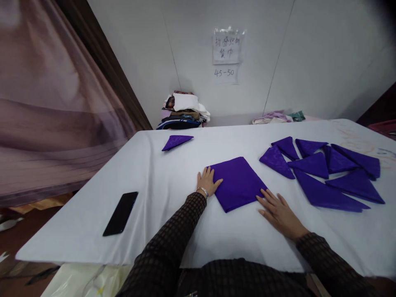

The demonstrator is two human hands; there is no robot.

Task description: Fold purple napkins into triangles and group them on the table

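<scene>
Hands [209, 182] [281, 215] at opposite corners of purple cloth [238, 181], layer count unclear.

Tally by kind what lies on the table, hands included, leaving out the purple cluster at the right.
Hands (left hand, right hand): 2
Four-cornered purple cloth: 1
Triangular purple cloth: 1
Black phone: 1
Total: 5

A black phone [120, 214] lies at left on a white-covered worktop [83, 222]. Past its far edge are a clothes stack [184, 110] and, farther right, a lower fabric heap [274, 118]. Handwritten signs [227, 50] hang on the grey wall [194, 45]; a pinkish curtain [58, 107] drapes at left.
</scene>
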